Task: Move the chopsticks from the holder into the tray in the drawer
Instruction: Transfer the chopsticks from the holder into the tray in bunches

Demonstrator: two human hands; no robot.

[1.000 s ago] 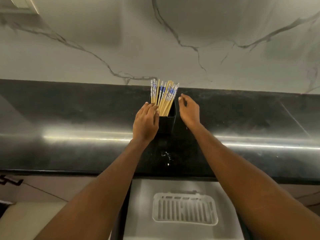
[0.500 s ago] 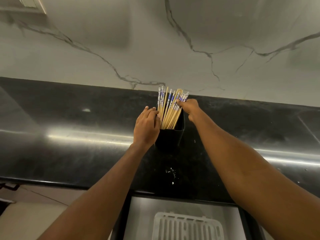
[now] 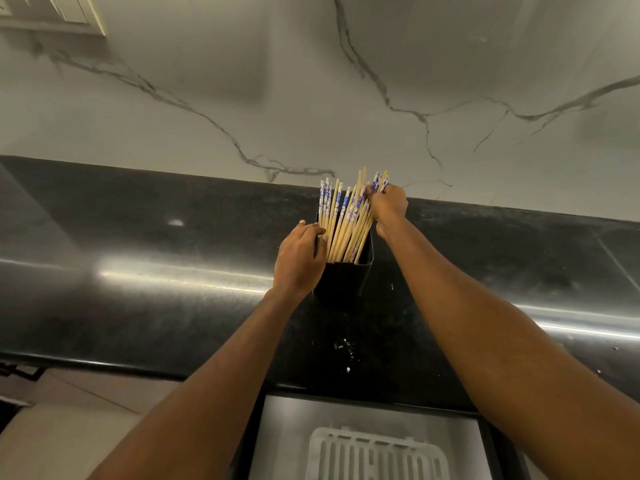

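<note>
A black square holder (image 3: 349, 278) stands on the dark countertop (image 3: 138, 289), filled with several bamboo chopsticks (image 3: 341, 220) with blue-and-white tops. My left hand (image 3: 299, 259) grips the holder's left side at the rim. My right hand (image 3: 386, 206) is closed around the upper ends of a few chopsticks at the right of the bundle, lifted slightly above the others. A white slotted tray (image 3: 377, 452) lies in the open drawer (image 3: 277, 438) at the bottom of the view, partly cut off.
A marble-patterned wall (image 3: 346, 81) rises right behind the countertop. A few white specks lie on the counter in front of the holder. The counter's front edge runs just above the drawer. A pale floor shows at the lower left.
My right hand went from beside the holder to the chopstick tops and closed on a few, raising them a little. The left hand stayed on the holder. The view tilted upward.
</note>
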